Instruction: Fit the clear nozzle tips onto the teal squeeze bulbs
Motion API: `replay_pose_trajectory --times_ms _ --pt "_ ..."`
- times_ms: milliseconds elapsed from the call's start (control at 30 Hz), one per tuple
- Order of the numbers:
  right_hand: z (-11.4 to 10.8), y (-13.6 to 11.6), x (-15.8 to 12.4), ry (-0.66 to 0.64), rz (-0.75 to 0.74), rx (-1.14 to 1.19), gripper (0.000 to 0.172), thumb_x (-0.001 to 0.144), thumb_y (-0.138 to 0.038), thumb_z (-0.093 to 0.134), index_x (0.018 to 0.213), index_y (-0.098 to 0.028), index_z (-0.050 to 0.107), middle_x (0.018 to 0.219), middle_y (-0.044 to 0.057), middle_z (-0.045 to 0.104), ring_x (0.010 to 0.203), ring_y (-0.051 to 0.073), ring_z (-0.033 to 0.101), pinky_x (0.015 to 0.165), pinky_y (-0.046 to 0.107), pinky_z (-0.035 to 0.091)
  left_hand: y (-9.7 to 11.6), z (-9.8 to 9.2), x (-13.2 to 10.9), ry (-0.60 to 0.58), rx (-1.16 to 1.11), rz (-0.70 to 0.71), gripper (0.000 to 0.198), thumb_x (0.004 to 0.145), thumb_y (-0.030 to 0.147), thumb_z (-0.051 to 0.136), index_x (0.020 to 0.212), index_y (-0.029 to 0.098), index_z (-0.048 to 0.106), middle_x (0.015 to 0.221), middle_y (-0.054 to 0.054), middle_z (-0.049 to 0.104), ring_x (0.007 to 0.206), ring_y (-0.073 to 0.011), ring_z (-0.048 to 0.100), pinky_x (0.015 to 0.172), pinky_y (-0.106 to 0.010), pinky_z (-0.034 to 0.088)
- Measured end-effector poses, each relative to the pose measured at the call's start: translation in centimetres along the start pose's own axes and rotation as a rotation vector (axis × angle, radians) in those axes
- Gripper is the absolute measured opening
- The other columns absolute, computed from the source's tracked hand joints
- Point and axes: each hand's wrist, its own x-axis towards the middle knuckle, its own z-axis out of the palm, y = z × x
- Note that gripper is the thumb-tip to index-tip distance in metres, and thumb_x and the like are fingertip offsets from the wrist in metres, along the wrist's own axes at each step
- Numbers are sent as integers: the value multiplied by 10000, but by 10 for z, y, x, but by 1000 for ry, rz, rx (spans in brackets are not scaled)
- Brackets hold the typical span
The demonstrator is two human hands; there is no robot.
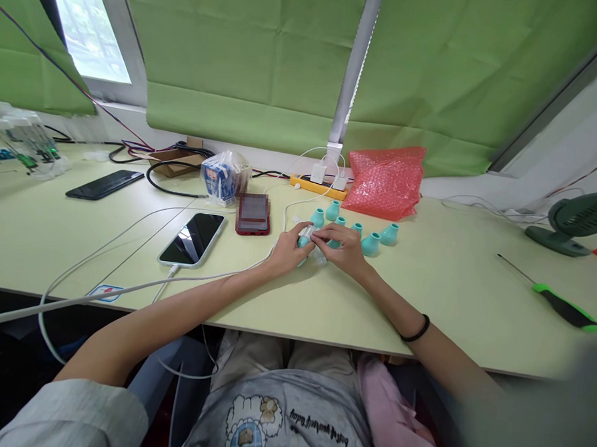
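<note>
Both my hands meet over the middle of the pale table (425,283). My left hand (290,248) is closed round a small teal piece with a clear part (306,236). My right hand (341,247) pinches the same piece from the right, fingers pressed together on it. Just beyond my hands stand several small teal cone-shaped pieces (372,243), upright on the table. How the held piece looks underneath is hidden by my fingers.
A white phone (193,239) on a white cable lies left of my hands, with a red phone (253,214) and a black phone (105,184) farther off. Red bubble wrap (387,180), a yellow power strip (317,182), a green-handled screwdriver (562,305) and a green fan (576,223) sit around.
</note>
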Motion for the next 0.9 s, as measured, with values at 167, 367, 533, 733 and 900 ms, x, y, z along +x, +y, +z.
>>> replay_pose_trajectory --times_ms 167,367,533,733,900 --pt "-2 -2 2 -19 32 40 75 693 -206 583 698 -202 658 689 32 643 627 144 589 583 264 484 1 -2 1 -3 9 23 399 705 227 468 1100 172 476 635 23 580 534 -106 498 585 -201 399" --pt "-3 -4 3 24 141 118 98 677 -250 609 737 -208 674 680 25 660 585 144 588 543 269 487 7 -6 2 -4 21 48 439 705 220 455 1141 165 458 601 35 557 493 -90 469 553 -183 384" --pt "-6 -1 5 -26 236 236 115 657 -277 630 717 -197 686 681 29 666 608 160 606 532 271 512 9 -9 1 -10 39 52 464 687 214 469 1150 174 463 562 41 552 479 -91 462 553 -187 387" --pt "-8 6 5 -80 335 359 168 607 -293 668 728 -177 690 633 30 662 488 133 580 455 258 510 8 -8 0 -17 58 65 477 679 210 467 1154 181 462 550 34 550 473 -97 455 534 -186 379" --pt "-10 5 6 -92 377 394 171 592 -275 679 725 -168 689 619 30 658 473 124 569 449 253 512 8 -8 0 -8 70 83 472 673 216 465 1144 187 467 539 38 519 450 -91 412 503 -179 349"
